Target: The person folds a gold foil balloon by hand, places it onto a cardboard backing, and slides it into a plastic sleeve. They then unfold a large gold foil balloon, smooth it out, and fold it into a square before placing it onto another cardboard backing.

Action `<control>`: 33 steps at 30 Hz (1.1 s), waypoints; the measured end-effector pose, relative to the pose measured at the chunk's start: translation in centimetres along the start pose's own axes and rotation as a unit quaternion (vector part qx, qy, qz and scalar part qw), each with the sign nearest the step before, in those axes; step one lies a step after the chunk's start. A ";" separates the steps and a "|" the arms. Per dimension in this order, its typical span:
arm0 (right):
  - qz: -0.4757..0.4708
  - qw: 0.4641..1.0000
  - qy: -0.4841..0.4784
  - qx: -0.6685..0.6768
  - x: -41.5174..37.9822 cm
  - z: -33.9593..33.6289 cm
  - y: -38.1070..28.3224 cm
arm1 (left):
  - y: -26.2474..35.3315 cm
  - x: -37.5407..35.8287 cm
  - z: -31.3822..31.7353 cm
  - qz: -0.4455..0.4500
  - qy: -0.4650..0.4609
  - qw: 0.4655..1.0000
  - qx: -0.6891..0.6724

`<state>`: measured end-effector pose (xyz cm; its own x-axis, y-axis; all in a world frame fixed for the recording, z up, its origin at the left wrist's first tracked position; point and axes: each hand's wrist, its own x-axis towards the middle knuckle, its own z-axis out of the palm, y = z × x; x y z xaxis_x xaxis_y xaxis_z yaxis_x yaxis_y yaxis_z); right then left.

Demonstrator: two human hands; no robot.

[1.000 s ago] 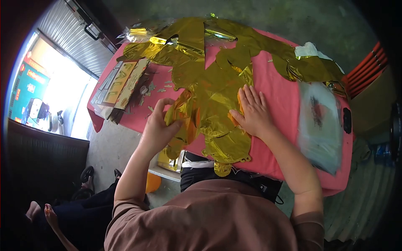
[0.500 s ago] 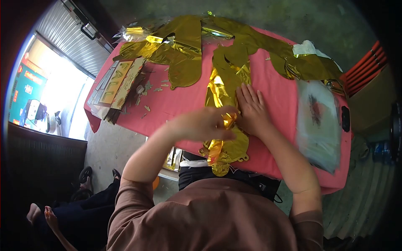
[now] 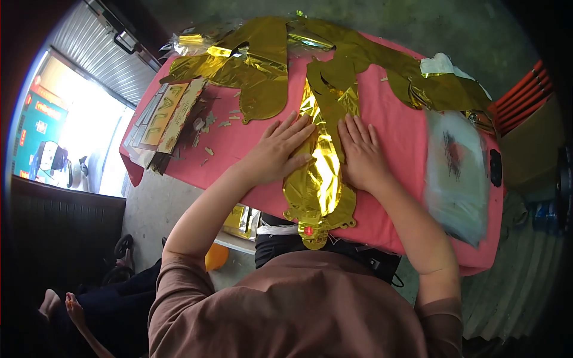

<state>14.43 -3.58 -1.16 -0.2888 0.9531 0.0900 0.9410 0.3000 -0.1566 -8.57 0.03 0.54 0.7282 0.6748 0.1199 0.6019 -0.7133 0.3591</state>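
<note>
A flat gold foil balloon [image 3: 319, 179], folded over lengthwise, lies on the pink tablecloth [image 3: 239, 149] right in front of me. My left hand [image 3: 277, 149] presses flat on its left side, fingers spread. On the balloon's right side my right hand [image 3: 360, 154] lies flat as well. Neither hand grips anything. The balloon's tail hangs over the near table edge.
More gold foil balloons [image 3: 256, 56] are heaped along the far side. A stack of printed cards [image 3: 164, 119] sits at the left edge, a clear plastic packet [image 3: 456, 173] at the right. Another person's legs and feet [image 3: 65, 304] are at the lower left.
My left hand carried the balloon's left half over onto its right half, then came down flat on the fold. My right hand stayed pressed in place.
</note>
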 end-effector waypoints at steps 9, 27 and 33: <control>-0.024 0.999 0.018 -0.036 0.1 1.1 0.8 | -0.3 1.7 0.2 0.019 -0.008 0.998 0.058; 0.024 0.992 -0.036 0.118 0.7 0.3 1.2 | -0.8 1.5 0.8 0.034 0.013 0.996 0.083; 0.015 0.997 -0.029 0.075 0.5 0.2 0.9 | -0.9 1.4 0.8 0.039 0.023 0.995 0.091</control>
<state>15.13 -2.87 -1.42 -0.2757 0.9609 0.0272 0.9133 0.2706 -0.3044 -7.90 1.47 -0.34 0.7622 0.6205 0.1845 0.5963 -0.7839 0.1731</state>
